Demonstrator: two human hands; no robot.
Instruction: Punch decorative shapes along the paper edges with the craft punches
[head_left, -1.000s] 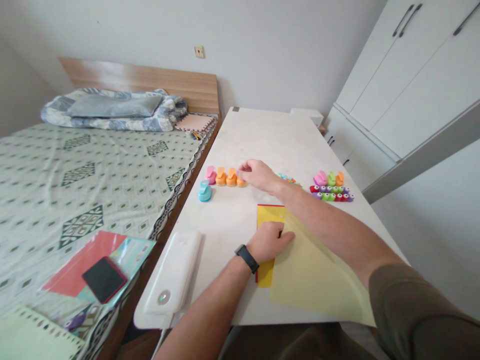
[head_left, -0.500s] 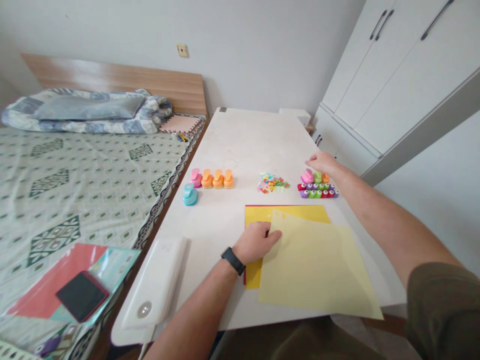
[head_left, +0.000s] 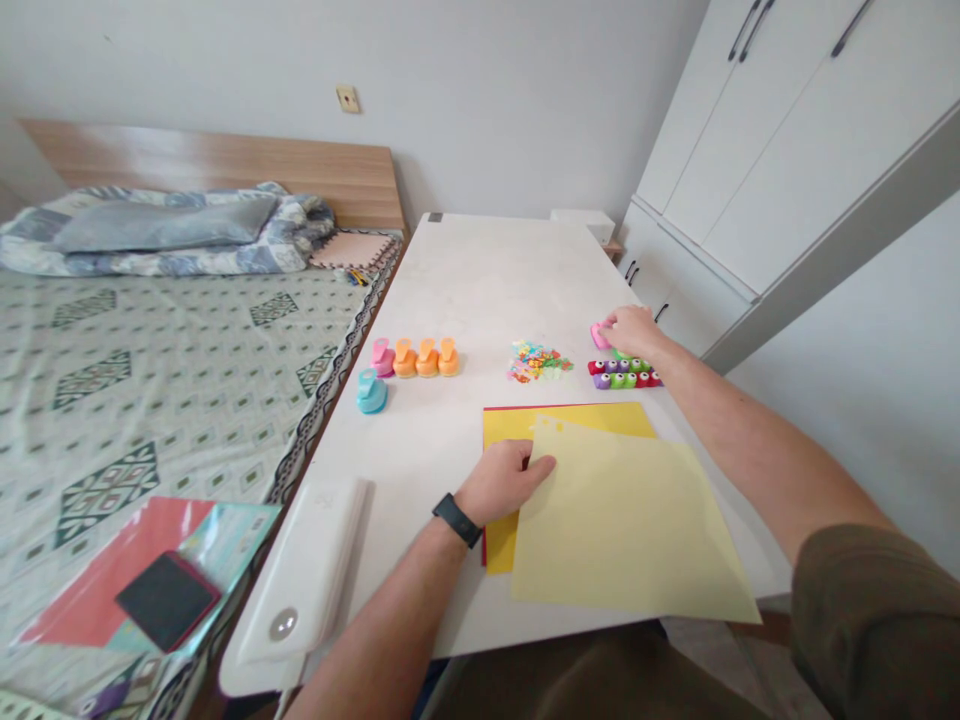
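**Right hand has crossed from the orange punches to the cluster at the far right.**
Left hand lies flat, fingers loose on the pale yellow sheet, the top of three with the yellow sheet and red sheet. The right hand curls over a pink punch; whether it is gripped, I cannot tell. Just before it lie small punches, too small to count. To its left: one confetti pile, three orange punches, a second pink punch, one blue punch.

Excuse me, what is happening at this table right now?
A person works at a white table next to a bed. The left hand rests on a pale yellow sheet that lies over a darker yellow sheet. The right hand reaches to the small paper punches on the right and touches a pink punch. Further left lie a heap of coloured cut-outs and a second row of punches.
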